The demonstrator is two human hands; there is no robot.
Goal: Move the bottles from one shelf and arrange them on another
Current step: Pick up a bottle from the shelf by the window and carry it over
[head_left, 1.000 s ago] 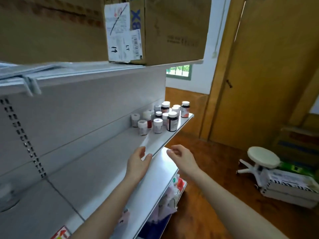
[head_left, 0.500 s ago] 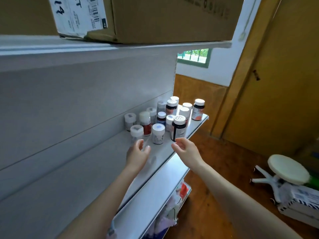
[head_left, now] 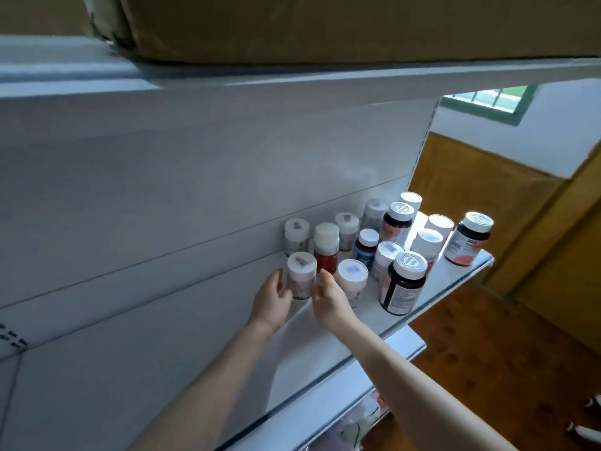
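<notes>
Several pill bottles stand clustered at the right end of a white shelf (head_left: 455,288). The nearest is a small white bottle (head_left: 301,279) with a white cap. My left hand (head_left: 271,302) cups its left side and my right hand (head_left: 328,299) is at its right side, fingers spread around it. Whether the fingers touch it is unclear. Beside it stands another white bottle (head_left: 353,281), then a dark bottle (head_left: 403,288) near the shelf's front edge. A red-labelled bottle (head_left: 326,247) stands just behind. A dark bottle with an orange label (head_left: 466,244) stands alone at the far right.
A cardboard box (head_left: 325,27) sits on the upper shelf overhead. A lower white shelf (head_left: 341,379) juts out beneath, with packaged goods below it. The shelf's grey back panel (head_left: 162,206) runs along the left. Wooden floor (head_left: 487,353) and wooden door lie to the right.
Both hands have reached forward to the shelf and closed in on either side of the nearest white bottle. The view has moved closer to the bottles.
</notes>
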